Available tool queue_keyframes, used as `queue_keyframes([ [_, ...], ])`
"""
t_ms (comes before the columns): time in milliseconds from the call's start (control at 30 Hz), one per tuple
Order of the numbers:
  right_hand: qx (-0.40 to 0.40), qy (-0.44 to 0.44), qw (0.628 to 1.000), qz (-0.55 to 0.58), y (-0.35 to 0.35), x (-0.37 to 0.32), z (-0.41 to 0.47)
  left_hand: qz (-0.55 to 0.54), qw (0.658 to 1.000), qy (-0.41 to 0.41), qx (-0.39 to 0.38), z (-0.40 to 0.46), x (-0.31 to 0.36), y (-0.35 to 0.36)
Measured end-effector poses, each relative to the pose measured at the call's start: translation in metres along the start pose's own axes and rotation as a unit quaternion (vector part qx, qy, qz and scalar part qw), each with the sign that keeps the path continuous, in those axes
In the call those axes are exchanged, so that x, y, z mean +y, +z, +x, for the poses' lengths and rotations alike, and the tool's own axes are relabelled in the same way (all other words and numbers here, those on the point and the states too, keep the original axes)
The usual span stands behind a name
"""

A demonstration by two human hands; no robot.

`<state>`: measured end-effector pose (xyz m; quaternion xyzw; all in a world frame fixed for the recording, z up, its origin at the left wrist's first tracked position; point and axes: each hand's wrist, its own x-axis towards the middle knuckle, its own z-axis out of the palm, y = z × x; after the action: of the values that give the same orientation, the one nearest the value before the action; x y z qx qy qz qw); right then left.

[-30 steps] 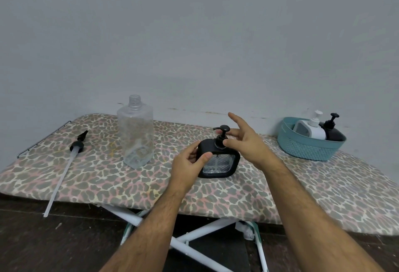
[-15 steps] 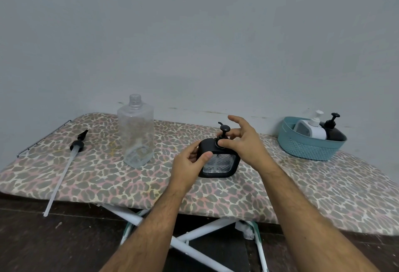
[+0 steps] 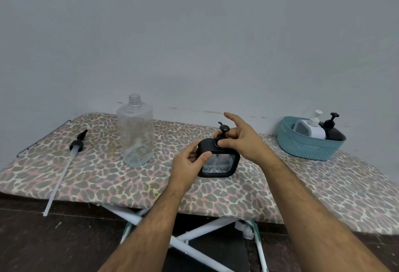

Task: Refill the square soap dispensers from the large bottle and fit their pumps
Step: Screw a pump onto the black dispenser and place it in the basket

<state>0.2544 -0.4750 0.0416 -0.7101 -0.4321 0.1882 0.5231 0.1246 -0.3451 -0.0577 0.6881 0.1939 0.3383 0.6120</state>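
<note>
The ironing board (image 3: pixel 90 176), with its leopard-print cover, carries everything; take the black square dispenser (image 3: pixel 219 158) near its middle as the landmark. Well to the right of the dispenser, a teal basket (image 3: pixel 306 148) holds a white dispenser (image 3: pixel 311 128) and another black dispenser (image 3: pixel 332 131), both with pumps on. To the dispenser's left stands the large bottle (image 3: pixel 136 131), uncapped, clear and nearly empty. Further left lies the bottle's own long pump (image 3: pixel 64 170), its tube overhanging the board's front edge.

The left hand (image 3: pixel 187 163) wraps the dispenser's left corner, its grip pressed on the body with the thumb across the front. The right hand (image 3: pixel 239 138) sits at the top, its grip pinching the collar of the small pump (image 3: pixel 223 133) between thumb and fingers, index finger lifted clear.

The step looks like screwing the pump down. Done well, that means keeping the body braced flat on the board, turning only the collar — not the nozzle head — and keeping the stem upright so the thread does not cross.
</note>
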Motion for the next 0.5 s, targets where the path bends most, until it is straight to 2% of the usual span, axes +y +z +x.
queue_keyframes([
  [400, 0.13, -0.006, 0.99, -0.057, 0.029, 0.004, -0.009, 0.005, 1.0, 0.012, 0.011, 0.001, 0.001, 0.001],
  [500, 0.112, 0.003, 0.993, -0.02, 0.027, 0.003, -0.009, 0.002, 1.0, 0.009, 0.007, 0.001, 0.001, 0.0],
])
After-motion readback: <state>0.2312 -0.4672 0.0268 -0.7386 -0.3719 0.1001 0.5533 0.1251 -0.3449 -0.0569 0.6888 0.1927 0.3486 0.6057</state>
